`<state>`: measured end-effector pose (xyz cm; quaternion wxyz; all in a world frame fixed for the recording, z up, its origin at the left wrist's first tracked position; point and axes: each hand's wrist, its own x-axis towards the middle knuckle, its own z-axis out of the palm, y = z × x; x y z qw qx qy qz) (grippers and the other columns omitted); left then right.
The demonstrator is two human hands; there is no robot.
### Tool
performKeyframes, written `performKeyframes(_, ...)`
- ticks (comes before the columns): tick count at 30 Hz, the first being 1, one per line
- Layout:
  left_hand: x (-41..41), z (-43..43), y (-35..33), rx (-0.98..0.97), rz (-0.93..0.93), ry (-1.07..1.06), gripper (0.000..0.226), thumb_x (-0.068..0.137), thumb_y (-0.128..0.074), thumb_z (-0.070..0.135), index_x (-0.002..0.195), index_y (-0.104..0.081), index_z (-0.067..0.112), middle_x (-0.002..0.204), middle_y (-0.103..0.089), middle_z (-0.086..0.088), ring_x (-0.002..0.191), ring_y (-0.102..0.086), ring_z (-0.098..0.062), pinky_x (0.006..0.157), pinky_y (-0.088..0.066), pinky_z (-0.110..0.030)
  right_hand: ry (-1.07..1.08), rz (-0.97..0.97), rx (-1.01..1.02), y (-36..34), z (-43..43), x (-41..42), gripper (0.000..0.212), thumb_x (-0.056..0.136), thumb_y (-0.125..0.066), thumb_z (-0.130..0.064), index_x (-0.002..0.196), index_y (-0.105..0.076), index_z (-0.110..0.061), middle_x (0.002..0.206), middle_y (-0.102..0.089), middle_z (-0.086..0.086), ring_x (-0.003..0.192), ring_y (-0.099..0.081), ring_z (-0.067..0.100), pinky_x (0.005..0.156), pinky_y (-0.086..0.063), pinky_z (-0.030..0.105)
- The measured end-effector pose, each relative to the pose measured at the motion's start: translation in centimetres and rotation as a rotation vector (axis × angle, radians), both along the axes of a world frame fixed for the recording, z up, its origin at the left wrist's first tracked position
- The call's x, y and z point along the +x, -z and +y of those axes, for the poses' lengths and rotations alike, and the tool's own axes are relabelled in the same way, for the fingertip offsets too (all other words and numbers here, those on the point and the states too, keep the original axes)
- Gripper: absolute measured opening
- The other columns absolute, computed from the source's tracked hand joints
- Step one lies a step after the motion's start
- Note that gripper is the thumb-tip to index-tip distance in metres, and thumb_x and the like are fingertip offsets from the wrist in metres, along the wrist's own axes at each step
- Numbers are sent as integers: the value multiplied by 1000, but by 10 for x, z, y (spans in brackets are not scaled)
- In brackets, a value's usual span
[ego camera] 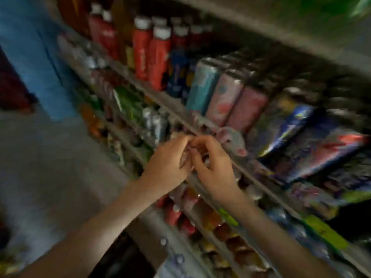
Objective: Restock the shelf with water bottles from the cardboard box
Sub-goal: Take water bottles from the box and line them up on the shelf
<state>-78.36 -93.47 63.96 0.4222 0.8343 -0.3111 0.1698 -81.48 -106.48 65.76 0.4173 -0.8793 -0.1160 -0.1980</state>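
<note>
The view is motion-blurred. My left hand [166, 163] and my right hand [212, 165] meet in front of the shelf edge [251, 177], fingers curled together round a small clear, glinting object [188, 157] that is too blurred to name. Below my forearms, pale caps of water bottles [163, 241] show inside a cardboard box [148, 245] at the bottom middle. The box is mostly hidden by my arms.
Red bottles with white caps [152, 53] and pastel cans [226, 95] stand on the upper shelf; dark blue packs [297, 127] lie to the right. Lower shelves hold green packs [128, 103] and small cans. Grey floor [50, 167] lies on the left, with a blue cloth [30, 47] beyond.
</note>
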Motion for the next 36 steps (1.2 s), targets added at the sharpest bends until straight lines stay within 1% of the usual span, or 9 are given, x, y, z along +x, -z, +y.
performKeyframes(5, -28, 86, 226, 43, 663, -363, 18, 87, -59, 13, 104, -64, 9, 93, -69, 0, 83, -67, -18, 76, -48, -23, -137, 642, 64, 224, 72, 15, 13, 90, -59, -11, 104, -61, -8, 92, -64, 8, 80, -59, 16, 71, -47, 24)
performKeyframes(8, -67, 137, 383, 134, 965, -608, 23, 89, -55, 19, 108, -62, 8, 95, -68, -5, 86, -67, -21, 78, -48, -28, -241, 997, 32, 370, 109, -1, 25, 91, -56, -6, 115, -58, -9, 101, -58, -2, 92, -54, 12, 75, -43, 15)
performKeyframes(13, -130, 171, 600, 219, 1326, -744, 34, 92, -50, 10, 126, -48, 13, 121, -58, -7, 103, -58, -22, 88, -44, -31, -254, 1118, -99, 573, 145, -42, 24, 92, -54, -9, 115, -59, -6, 97, -56, -3, 75, -52, -2, 70, -41, 6)
performKeyframes(17, -148, 175, 745, 621, 1347, -639, 57, 91, -51, 9, 143, -28, 17, 140, -41, -9, 123, -45, -24, 97, -41, -34, -128, 1002, -114, 681, 157, -74, 19, 89, -54, -25, 94, -67, -14, 82, -64, -4, 73, -60, 5, 81, -54, 31)
performKeyframes(20, -134, 175, 838, 915, 1203, -492, 64, 89, -53, 14, 145, -22, 11, 143, -37, -13, 129, -39, -29, 103, -34, -40, -196, 1088, -34, 722, 160, -88, 26, 88, -59, -6, 103, -55, -27, 99, -57, -10, 88, -56, 4, 88, -47, 21)
performKeyframes(23, -118, 183, 912, 1031, 1160, -473, 57, 94, -44, 18, 145, -22, 9, 143, -36, -19, 128, -39, -35, 104, -31, -44, -249, 1075, -35, 745, 160, -94, 29, 89, -56, -8, 106, -50, -30, 107, -54, -11, 95, -55, 1, 84, -43, 11)
performKeyframes(29, -113, 192, 929, 999, 1267, -443, 52, 89, -56, 33, 133, -40, 9, 132, -51, -17, 119, -51, -35, 96, -40, -41, -338, 1098, 57, 746, 153, -103, 24, 92, -52, -10, 104, -51, -31, 107, -56, -10, 97, -53, -7, 83, -41, 4)
performKeyframes(33, -127, 194, 823, 816, 1527, -263, 54, 70, -69, 49, 116, -59, 23, 112, -65, -5, 99, -62, -25, 73, -49, -29, -352, 1083, -67, 694, 144, -96, 34, 90, -54, -6, 113, -47, -30, 116, -54, -6, 99, -53, -3, 92, -40, 8)
performKeyframes(36, -129, 196, 706, 725, 1620, -120, 52, 64, -71, 51, 106, -56, 24, 95, -63, 1, 81, -59, -19, 70, -50, -30, -511, 1033, -285, 630, 134, -83, 57, 84, -59, -10, 137, -39, -19, 140, -44, 3, 128, -42, 15, 111, -33, 32)
